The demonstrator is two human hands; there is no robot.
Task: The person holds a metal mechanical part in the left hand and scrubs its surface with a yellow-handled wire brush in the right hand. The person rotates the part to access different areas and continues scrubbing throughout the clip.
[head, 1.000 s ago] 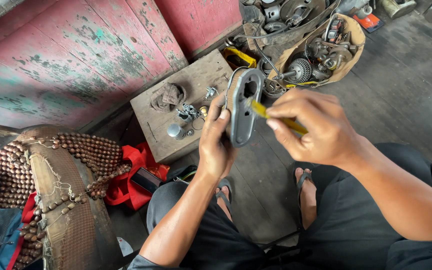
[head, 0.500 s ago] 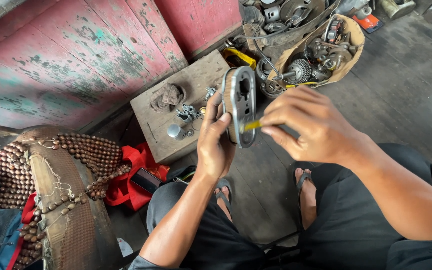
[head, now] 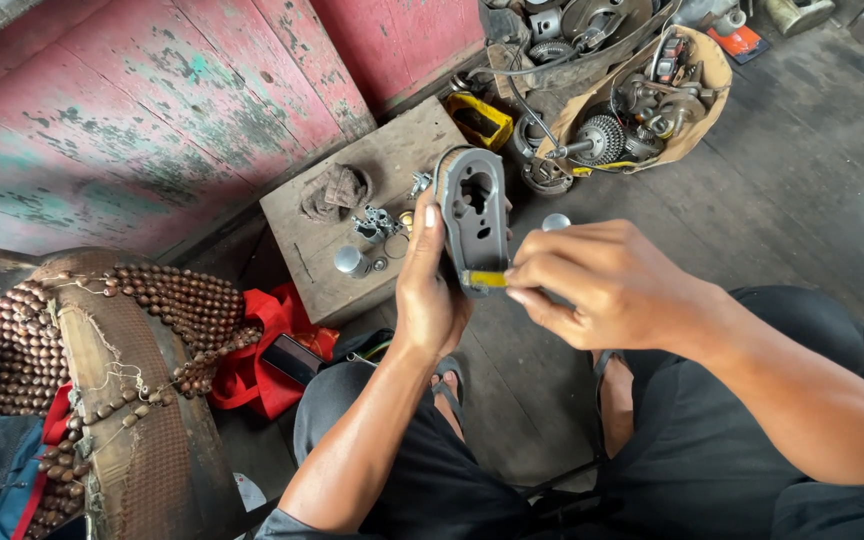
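The left hand [head: 430, 290] grips a grey metal casing [head: 474, 215] upright from behind, thumb along its left edge. The right hand [head: 592, 285] pinches a yellow-handled tool [head: 487, 279] against the casing's lower end. Behind them a wooden block [head: 352, 200] carries a rag [head: 334, 192], small metal parts [head: 377, 222] and a short cylinder [head: 350, 260]. A sack [head: 697, 120] of gears lies beyond, near a yellow box [head: 480, 120]. At the left sit a beaded seat cover [head: 102, 320], a red cloth [head: 262, 350] and a phone [head: 290, 357] on it.
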